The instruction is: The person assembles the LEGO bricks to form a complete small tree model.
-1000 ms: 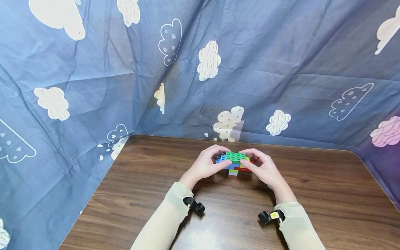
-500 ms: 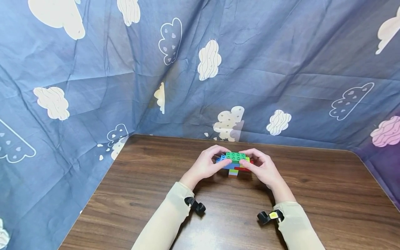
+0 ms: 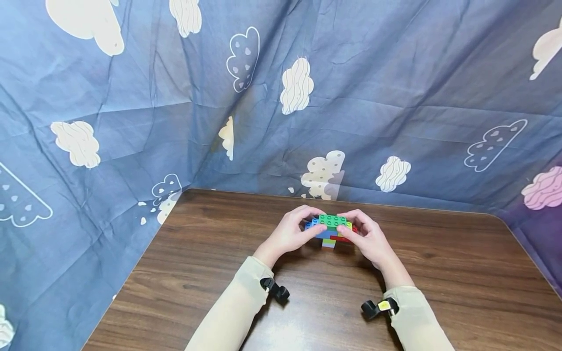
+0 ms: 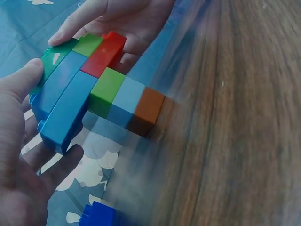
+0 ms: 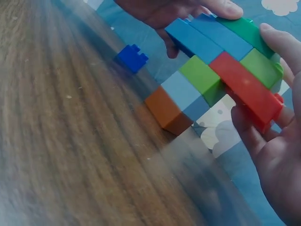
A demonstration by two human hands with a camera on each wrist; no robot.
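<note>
A green brick (image 3: 332, 222) forms the top of a stacked brick build, with its studs up. My left hand (image 3: 293, 230) pinches its left end, thumb on the near face. At the right end my right hand (image 3: 368, 240) pinches the same brick. Beneath it lie a blue brick (image 4: 61, 85) and a light green brick (image 5: 263, 69). Lower still are another blue brick (image 4: 68, 112) and a red brick (image 5: 244, 87), spreading sideways. The narrow stem has a light green block (image 4: 107, 90), a light blue block (image 4: 126, 98) and an orange-brown block (image 4: 149, 112) at the bottom.
A loose dark blue brick (image 5: 133, 58) sits on the table behind the build, out of sight in the head view. The brown wooden table (image 3: 197, 273) meets a blue cloud-patterned cloth (image 3: 246, 136) at its back and left edges.
Both hands keep their grip on the green brick. The whole head view has shifted very slightly; the build stands in the same place.
</note>
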